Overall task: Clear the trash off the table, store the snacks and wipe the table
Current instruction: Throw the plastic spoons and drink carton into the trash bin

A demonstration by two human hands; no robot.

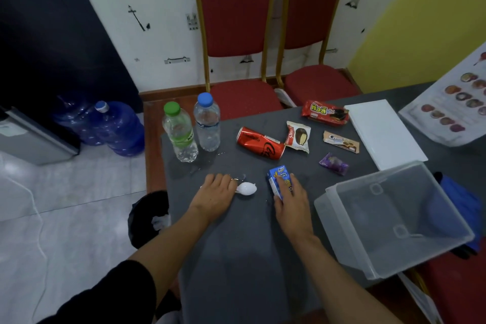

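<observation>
On the dark grey table (236, 258), my right hand (290, 204) grips a small blue drink carton (278, 179). My left hand (215, 192) lies flat, its fingertips touching a crumpled white wrapper (246, 188). Farther back a red soda can (260, 142) lies on its side beside a chocolate-cake packet (298, 137). Two clear bottles stand at the left: a green-capped one (180, 133) and a blue-capped one (207, 122). A red cookie pack (325, 112), a brown snack bar (341, 141) and a purple wrapper (334, 164) lie to the right.
A clear plastic bin (342, 221) sits on the table's right side, with a white lid (381, 131) behind it. A black trash bag (148, 218) hangs by the left edge. Two red chairs (236, 34) stand behind the table; blue water jugs (115, 129) sit on the floor.
</observation>
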